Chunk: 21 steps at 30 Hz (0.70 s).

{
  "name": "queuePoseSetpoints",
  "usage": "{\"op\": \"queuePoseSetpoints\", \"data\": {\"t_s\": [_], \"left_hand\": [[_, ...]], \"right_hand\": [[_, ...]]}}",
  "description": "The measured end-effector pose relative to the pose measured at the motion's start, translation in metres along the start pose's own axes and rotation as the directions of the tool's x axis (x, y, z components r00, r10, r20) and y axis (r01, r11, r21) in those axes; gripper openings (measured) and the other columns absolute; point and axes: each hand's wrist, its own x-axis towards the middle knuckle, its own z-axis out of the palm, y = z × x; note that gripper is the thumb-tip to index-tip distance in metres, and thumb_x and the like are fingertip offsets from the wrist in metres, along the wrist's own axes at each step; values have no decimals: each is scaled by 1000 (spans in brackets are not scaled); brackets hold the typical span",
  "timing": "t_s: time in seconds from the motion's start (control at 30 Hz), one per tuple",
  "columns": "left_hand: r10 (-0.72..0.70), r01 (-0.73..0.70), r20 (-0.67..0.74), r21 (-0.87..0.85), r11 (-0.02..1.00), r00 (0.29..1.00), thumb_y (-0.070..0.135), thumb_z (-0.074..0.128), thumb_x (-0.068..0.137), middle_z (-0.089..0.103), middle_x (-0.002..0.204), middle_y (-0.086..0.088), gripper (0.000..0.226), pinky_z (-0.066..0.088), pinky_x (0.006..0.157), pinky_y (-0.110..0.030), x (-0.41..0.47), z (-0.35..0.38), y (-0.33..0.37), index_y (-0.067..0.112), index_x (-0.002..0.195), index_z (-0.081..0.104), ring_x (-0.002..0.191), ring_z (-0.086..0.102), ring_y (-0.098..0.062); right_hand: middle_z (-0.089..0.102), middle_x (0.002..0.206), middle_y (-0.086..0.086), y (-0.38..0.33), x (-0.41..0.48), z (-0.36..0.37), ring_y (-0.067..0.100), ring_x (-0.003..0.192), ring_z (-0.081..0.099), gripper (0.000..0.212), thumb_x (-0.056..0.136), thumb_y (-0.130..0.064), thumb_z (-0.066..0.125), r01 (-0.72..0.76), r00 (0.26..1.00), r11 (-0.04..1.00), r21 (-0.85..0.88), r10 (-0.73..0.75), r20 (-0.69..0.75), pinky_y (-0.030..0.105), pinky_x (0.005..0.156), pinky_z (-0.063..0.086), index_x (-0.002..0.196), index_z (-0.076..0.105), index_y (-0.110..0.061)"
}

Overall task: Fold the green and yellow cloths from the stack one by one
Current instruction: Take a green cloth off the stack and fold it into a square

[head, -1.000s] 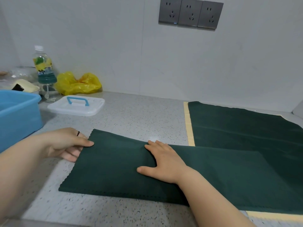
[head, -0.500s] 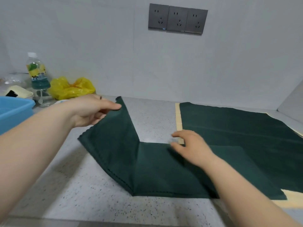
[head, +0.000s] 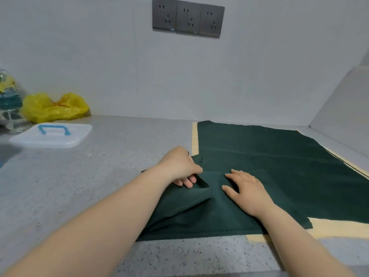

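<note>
A dark green cloth (head: 199,218), folded into a strip, lies on the speckled grey counter in front of me. My left hand (head: 179,166) pinches the strip's left end and holds it folded over towards the middle. Flat on the cloth just right of that fold lies my right hand (head: 245,190), fingers straight. Behind them the stack (head: 279,156) is spread out, a dark green cloth on top and a yellow cloth (head: 339,226) showing at its left, right and front edges.
A white plastic lid with a blue handle (head: 54,134) lies at the left. Behind it are a yellow plastic bag (head: 54,106) and a bottle (head: 8,92). Walls close the back and right; wall sockets (head: 187,17) hang above.
My left hand lifted the strip's left end and carried it rightward over the cloth, down near the middle. My right hand shifted slightly right and pressed flat again.
</note>
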Motion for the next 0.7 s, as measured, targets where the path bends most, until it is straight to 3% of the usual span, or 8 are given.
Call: {"op": "queuePoseSetpoints", "data": {"t_s": [0.1,0.23,0.33,0.43,0.5,0.57,0.63,0.7], "left_hand": [[22,-19,-29,93,995,999,21,58,83,59,43,8,21,40,44,-16,4,12,-8,17,63,55,44,58,-8],[51,-34,-84,190,981,995,24,55,84,61,49,9,26,41,54,-17,5,23,-13,22,58,55,39,53,2],[91,-65,-101,232,971,991,29,53,86,68,68,5,29,42,61,-18,0,32,-15,24,58,56,54,57,-3],[159,-111,-148,287,951,976,41,50,89,63,67,12,31,41,61,-21,-6,36,-19,26,62,55,70,59,-8],[242,-181,-157,325,928,957,48,50,87,59,78,17,23,41,64,-20,-12,33,-25,31,76,60,84,58,-8],[312,-254,-87,398,882,946,54,50,84,54,118,15,36,39,87,-21,-16,30,-36,34,113,57,114,49,-9],[342,-276,-16,557,783,939,62,44,82,22,151,8,68,14,111,-25,-19,27,-51,31,141,30,138,21,-12],[323,-248,7,656,713,946,71,36,79,-3,156,5,83,-8,113,-30,-19,25,-62,32,147,7,143,-4,-12]], "right_hand": [[22,153,-6,0,0,1,13,141,16,50,94,-47,36,3,1000,1000,-15,-3,2,31,115,10,140,33,-27],[21,153,-6,0,0,0,13,141,15,50,94,-47,36,-5,1000,1000,-5,5,4,31,115,10,140,33,-27],[21,153,-6,0,0,1,13,142,15,50,94,-47,36,-6,1000,1000,-2,6,7,31,115,9,140,33,-27],[22,153,-6,1,0,1,13,142,14,50,94,-47,36,-9,1000,1000,4,9,6,32,115,9,140,33,-28],[22,153,-6,2,0,1,13,142,14,50,94,-47,37,-10,1000,1000,9,10,6,31,114,9,140,33,-28],[22,153,-6,2,1,2,13,141,15,50,93,-47,37,-5,1000,1000,9,5,0,31,114,9,139,33,-28],[22,153,-6,2,1,2,13,141,15,50,93,-47,37,-1,1000,1000,8,1,-1,31,114,9,139,33,-28],[22,153,-6,2,0,2,13,142,14,50,94,-47,37,-3,1000,1000,9,3,0,31,114,9,140,33,-28]]}}
